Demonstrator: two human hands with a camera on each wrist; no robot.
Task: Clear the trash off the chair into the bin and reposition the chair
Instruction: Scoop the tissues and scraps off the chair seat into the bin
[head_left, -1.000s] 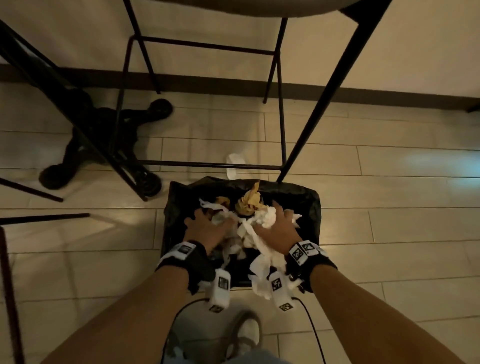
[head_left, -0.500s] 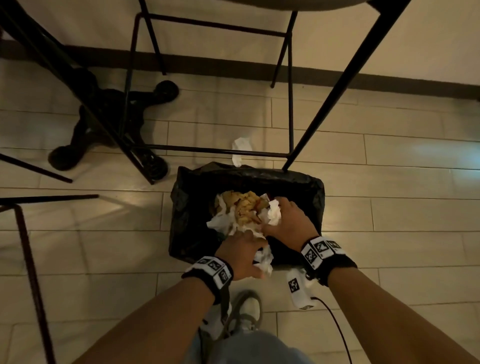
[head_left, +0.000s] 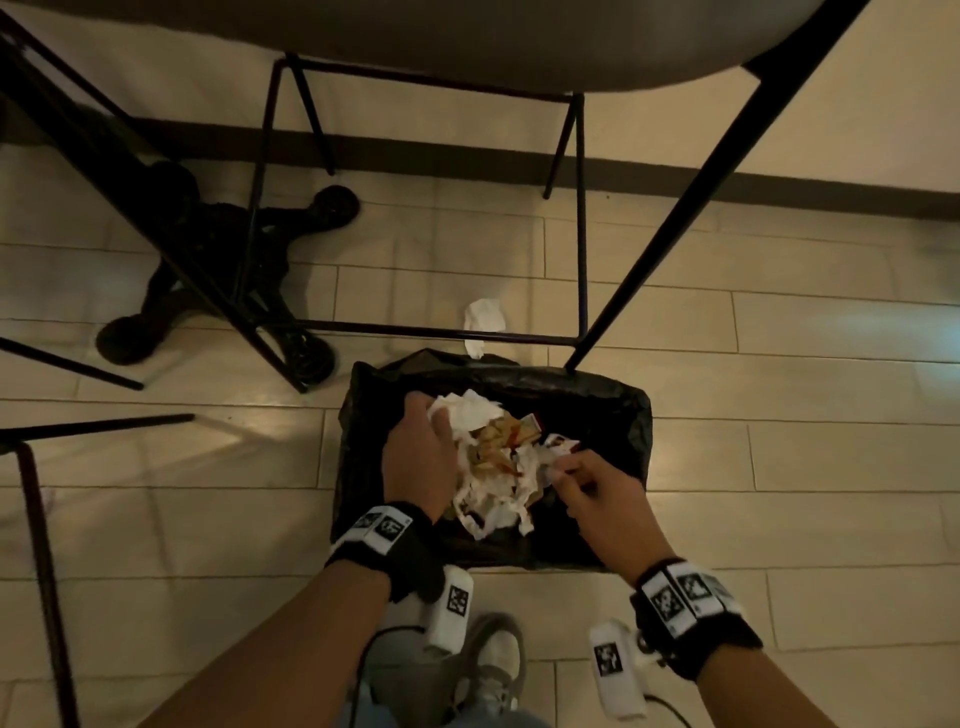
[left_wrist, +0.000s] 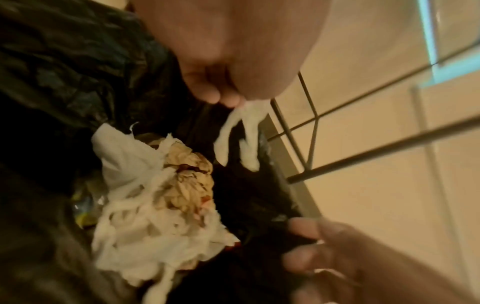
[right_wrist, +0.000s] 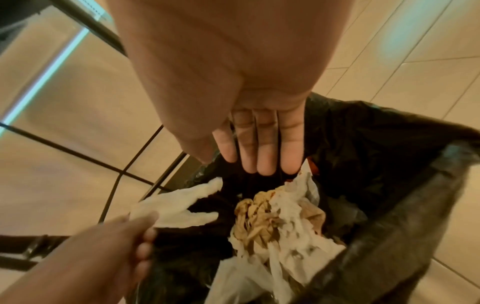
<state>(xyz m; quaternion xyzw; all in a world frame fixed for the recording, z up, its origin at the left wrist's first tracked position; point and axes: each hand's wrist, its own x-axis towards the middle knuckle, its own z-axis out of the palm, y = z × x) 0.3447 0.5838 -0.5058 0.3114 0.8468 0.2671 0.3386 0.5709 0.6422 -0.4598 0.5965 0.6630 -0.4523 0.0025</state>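
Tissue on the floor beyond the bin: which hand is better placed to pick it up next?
Probably the right hand: its fingers are straight and empty above the bin. The left hand is nearer the floor tissue but pinches a tissue strip.

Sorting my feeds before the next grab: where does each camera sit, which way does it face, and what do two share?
Head: worn on the head, looking down at the bin by the chair; both forearms, left hand, right hand and a shoe show.
Left wrist: looks along the left palm into the bin; its fingers pinch a tissue.
Right wrist: looks along the flat right palm into the bin.
Shared: both wrist views show the trash pile.
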